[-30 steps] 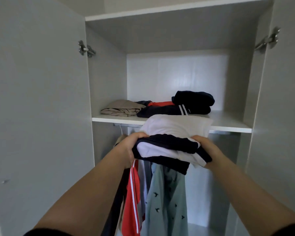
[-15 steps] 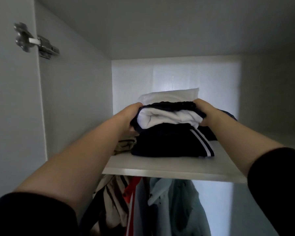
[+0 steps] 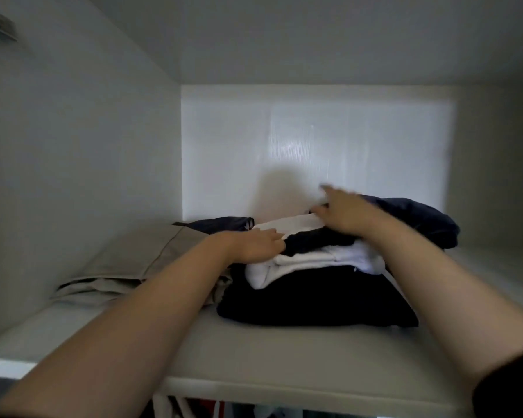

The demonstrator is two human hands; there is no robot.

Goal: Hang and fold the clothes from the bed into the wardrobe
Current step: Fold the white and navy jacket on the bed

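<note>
Now that the folded bundle (image 3: 311, 257) has gone from mid-air onto the dark stack (image 3: 314, 300) on the wardrobe shelf (image 3: 254, 357), my left hand (image 3: 258, 245) pinches its edge, my right hand (image 3: 341, 212) lies flat on top; letting go comes next, I reckon

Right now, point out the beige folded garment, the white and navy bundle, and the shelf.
beige folded garment (image 3: 127, 260), head view, on its flat top.
white and navy bundle (image 3: 311, 260), head view, on its white front fold.
shelf (image 3: 284, 357), head view, on bare board near the front.
</note>
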